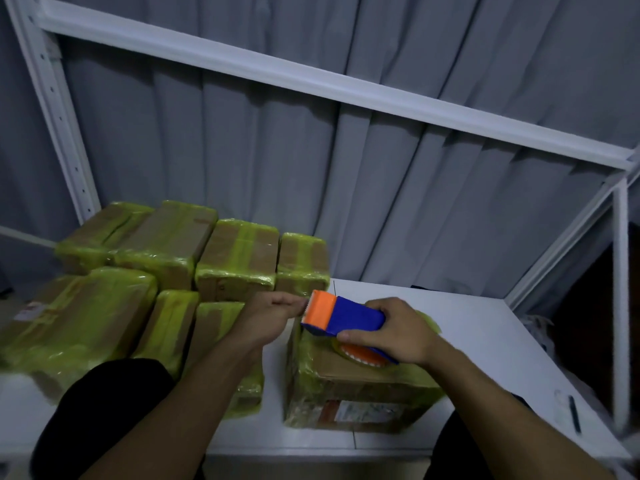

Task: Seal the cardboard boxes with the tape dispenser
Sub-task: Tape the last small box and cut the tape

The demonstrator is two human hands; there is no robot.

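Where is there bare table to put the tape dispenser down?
Free: the white table right of the front box under the tape dispenser, as far as the dark pen near its edge, and the strip behind that box toward the curtain. Crowded: the left, packed with taped boxes.

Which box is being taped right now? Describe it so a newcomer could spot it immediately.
On the white table, look right of the cluster of yellow-green taped boxes. One box stands alone near the front edge. It is the only one with the blue-and-orange tape dispenser, gripped by the right hand, over its top.
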